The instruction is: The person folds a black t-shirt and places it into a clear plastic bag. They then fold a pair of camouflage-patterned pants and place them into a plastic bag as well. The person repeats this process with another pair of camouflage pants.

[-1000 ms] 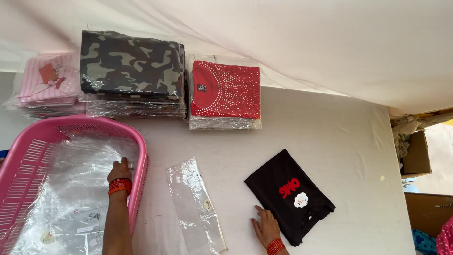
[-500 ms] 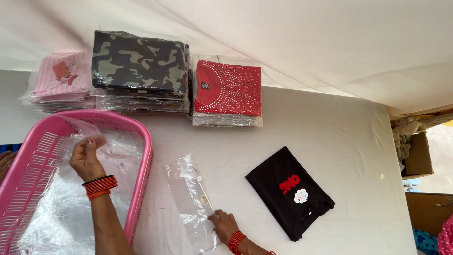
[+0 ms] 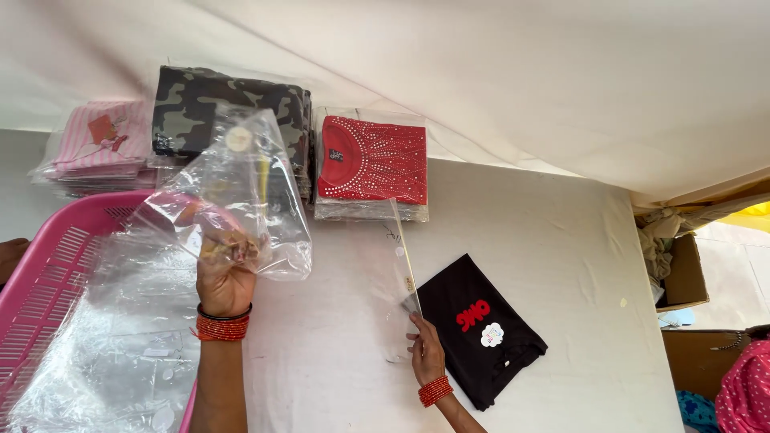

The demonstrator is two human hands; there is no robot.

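Observation:
My left hand is raised above the pink basket and grips a crumpled clear plastic bag, lifted in front of the clothing stacks. My right hand pinches the lower edge of a second clear plastic bag, which stands tilted up off the white table. Just right of that hand lies a folded black garment with a red and white print. Both wrists wear red bangles.
Against the back sit stacks of packed clothes: pink striped, camouflage and red with white dots. The basket holds several clear bags. Cardboard boxes and a person's pink dotted clothing are at the right.
My left hand lifted a clear bag out of the basket and raised it. My right hand moved from the black garment to the bag on the table and tilted it upright.

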